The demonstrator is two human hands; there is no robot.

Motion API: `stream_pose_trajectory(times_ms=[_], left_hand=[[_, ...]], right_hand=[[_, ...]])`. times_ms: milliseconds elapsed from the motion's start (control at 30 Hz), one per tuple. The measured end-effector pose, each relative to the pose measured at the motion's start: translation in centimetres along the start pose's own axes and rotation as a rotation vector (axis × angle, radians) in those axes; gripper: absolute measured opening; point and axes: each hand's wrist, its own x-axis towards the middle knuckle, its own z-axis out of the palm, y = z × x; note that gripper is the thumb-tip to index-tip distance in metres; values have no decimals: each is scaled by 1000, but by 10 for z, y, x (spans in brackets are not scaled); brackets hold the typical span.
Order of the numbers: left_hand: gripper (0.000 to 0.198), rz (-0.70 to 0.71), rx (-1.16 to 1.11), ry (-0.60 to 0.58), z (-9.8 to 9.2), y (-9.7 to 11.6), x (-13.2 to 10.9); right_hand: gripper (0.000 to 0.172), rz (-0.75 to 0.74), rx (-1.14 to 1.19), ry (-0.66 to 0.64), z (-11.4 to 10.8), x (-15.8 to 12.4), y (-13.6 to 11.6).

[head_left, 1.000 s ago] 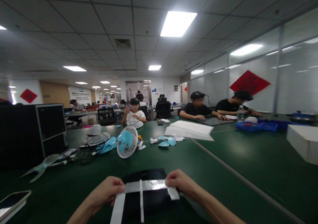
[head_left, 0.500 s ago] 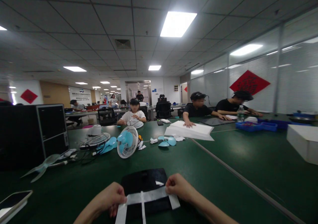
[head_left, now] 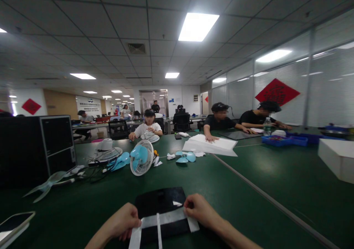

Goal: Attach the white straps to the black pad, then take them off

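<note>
A pale strip [head_left: 166, 217], paper or tape, lies crosswise over a flat black panel [head_left: 160, 201] on the table in front of me. Its left end is pinched by my left hand [head_left: 124, 219], and its right end by my right hand [head_left: 201, 210]. From each pinch a white ribbed end hangs down toward me. Another narrow white strip [head_left: 159, 230] runs lengthwise from the middle of the crosswise one. On the panel's upper right sits a small white patch. My fingertips partly cover the strip's ends.
A desk fan [head_left: 141, 157] and loose blue fan blades [head_left: 186, 157] lie farther back on the green table. A computer tower [head_left: 58, 142] stands left, a phone [head_left: 15, 225] nearer. A white box [head_left: 337, 158] is right. Across, a person presses white sheets [head_left: 211, 144].
My hands keep their pinch on the strip, with only a very slight shift. Across the table, one seated person's hand has moved a little.
</note>
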Motion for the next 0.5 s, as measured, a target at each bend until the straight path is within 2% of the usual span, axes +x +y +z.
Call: stream_pose_trajectory(times_ms=[233,367,433,500], left_hand=[[28,-21,50,32,0,7,-6],[22,-32,120,59,-3,7,-6],[19,25,185,91,-4,11,-9],[21,152,241,103,-2,19,-14]], right_hand=[[17,-19,-49,29,2,-1,0],[17,3,-73,27,0,-3,-3],[17,13,-86,20,-1,-3,-4],[18,17,-90,10,-1,-3,-4]])
